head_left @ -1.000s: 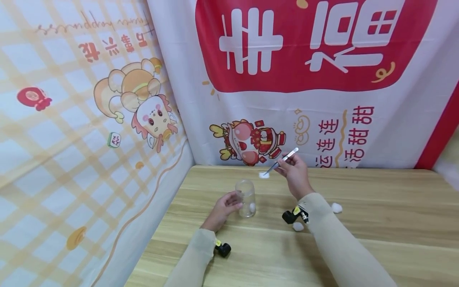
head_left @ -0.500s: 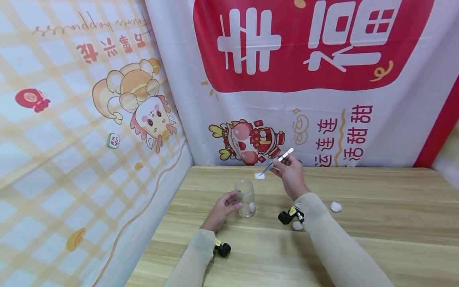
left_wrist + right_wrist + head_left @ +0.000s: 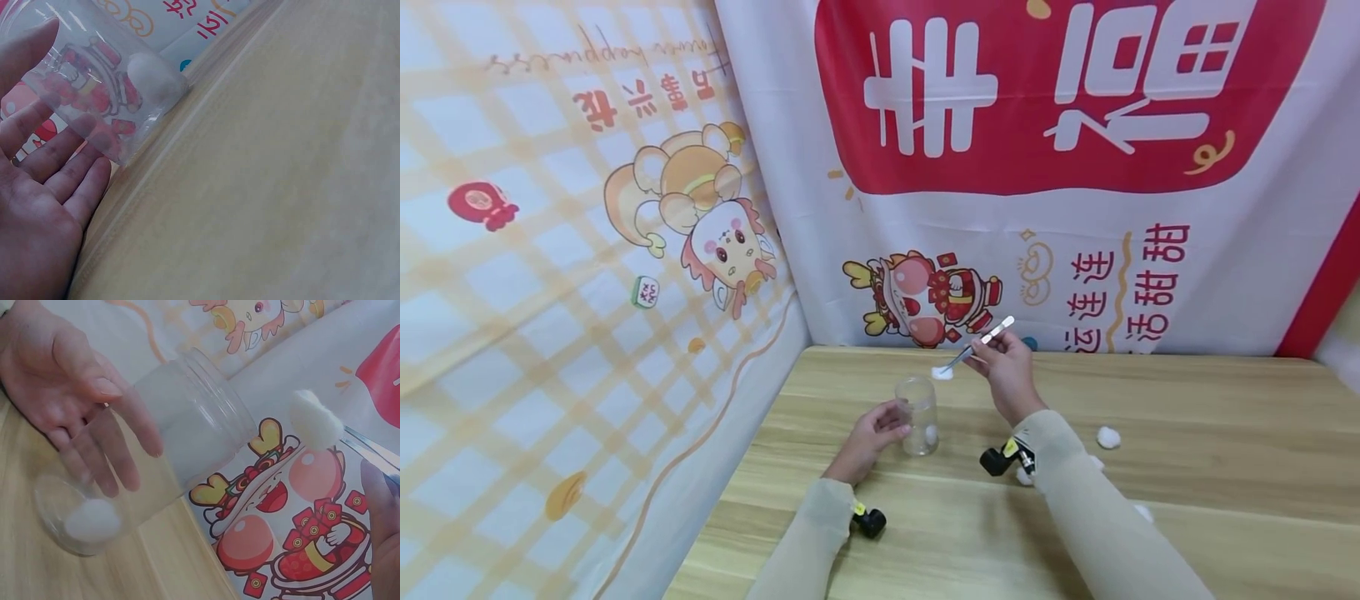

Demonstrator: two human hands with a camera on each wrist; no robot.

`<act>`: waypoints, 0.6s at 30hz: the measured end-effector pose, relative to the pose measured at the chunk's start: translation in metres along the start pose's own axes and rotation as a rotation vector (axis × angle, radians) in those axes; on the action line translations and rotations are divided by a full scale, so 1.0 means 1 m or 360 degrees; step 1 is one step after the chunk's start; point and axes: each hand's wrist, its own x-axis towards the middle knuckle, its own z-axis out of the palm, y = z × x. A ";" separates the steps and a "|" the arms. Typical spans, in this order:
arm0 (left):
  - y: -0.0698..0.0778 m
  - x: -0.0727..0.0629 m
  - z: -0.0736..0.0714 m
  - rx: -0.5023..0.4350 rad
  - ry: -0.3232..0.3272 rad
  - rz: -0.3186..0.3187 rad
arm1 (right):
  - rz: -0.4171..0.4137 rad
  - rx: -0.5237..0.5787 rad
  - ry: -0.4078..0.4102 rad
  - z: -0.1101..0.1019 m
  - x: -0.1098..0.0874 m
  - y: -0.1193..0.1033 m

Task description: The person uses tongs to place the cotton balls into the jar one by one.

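Grips the jar (image 3: 919,408) with the left hand (image 3: 871,436); pinches tweezers (image 3: 997,330) in the right hand (image 3: 1011,379), holding a cotton ball (image 3: 315,422) near the jar's mouth. Might drop it outside the jar by slackening early.

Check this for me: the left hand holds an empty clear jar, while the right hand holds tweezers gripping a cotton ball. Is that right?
Not quite: the jar isn't empty. The right wrist view shows a white ball at its bottom. The rest stands: the left hand holds the jar, and the right hand holds tweezers gripping a cotton ball.
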 end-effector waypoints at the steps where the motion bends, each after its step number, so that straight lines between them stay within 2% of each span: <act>1: -0.001 0.000 0.000 0.0000 -0.0002 0.0001 | 0.0006 -0.0007 0.0002 0.000 0.000 0.000; 14: 0.001 0.002 0.002 0.0015 0.0004 0.0021 | 0.0014 -0.0049 0.0007 0.003 -0.001 0.002; 18: 0.001 0.001 0.003 0.0015 0.0019 -0.0008 | 0.0032 -0.0021 -0.0003 0.002 -0.002 0.005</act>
